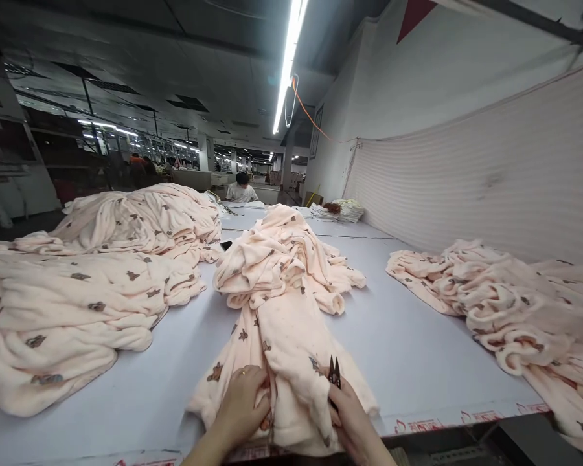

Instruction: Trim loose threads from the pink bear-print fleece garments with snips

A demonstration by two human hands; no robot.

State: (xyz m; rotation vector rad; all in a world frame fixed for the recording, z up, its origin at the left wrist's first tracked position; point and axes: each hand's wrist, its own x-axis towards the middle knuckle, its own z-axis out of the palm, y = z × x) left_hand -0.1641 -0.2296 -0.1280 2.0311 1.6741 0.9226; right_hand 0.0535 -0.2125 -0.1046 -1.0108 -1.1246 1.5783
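Observation:
A pale pink fleece garment with small brown animal prints [291, 323] lies in front of me, its upper part bunched and its lower part spread to the table's near edge. My left hand [243, 398] is closed on the fabric left of the middle, a ring on one finger. In my right hand [350, 411] I hold small black thread snips [335, 374], blades pointing away from me. That hand also rests against the garment's right side, where some of its fingers are hidden by cloth.
A big heap of similar pink garments [92, 278] covers the left side of the table [369, 336]. Another pile [505, 304] hangs over the right edge. Folded cloth stacks [347, 210] and a dark flat object [226, 245] lie farther back. A person [241, 189] sits beyond the table.

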